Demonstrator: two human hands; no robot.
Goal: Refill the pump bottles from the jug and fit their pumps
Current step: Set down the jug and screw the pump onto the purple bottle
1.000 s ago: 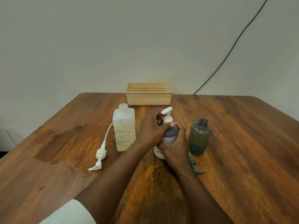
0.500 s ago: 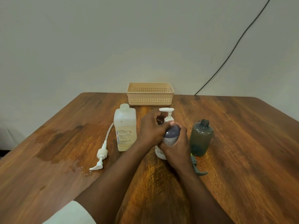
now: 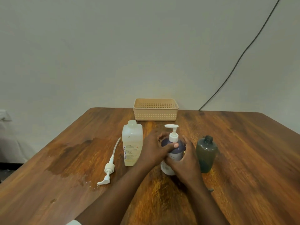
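Wood fills the lower half of the view: a brown table (image 3: 243,151) with a darker wet-looking patch on its left part and a few small droplets at the patch's near edge. Places below are given from the purple pump bottle (image 3: 174,153), which stands upright near the table's middle. Behind it, at the far edge, sits a beige slotted basket (image 3: 155,109). Just left of the bottle stands the pale rectangular jug (image 3: 132,143), upright with its round cap on and a printed label facing the camera. Just right of the bottle, apart from it, stands a dark green bottle (image 3: 206,154) with an open neck. Both hands close around the purple bottle. The left hand (image 3: 154,147) wraps its shoulder from the left, thumb laid across the front just under the white collar. The right hand (image 3: 186,163) clasps the lower body from the right and front, fingers curled against it. The bottle thus sits between the two palms, its base on the wood. A white pump (image 3: 172,133) rises from its neck above both hands, its nozzle pointing left. Further left, past the jug, a loose white pump (image 3: 109,168) lies flat on the table, its dip tube angled away toward the far side and its nozzle toward the camera.
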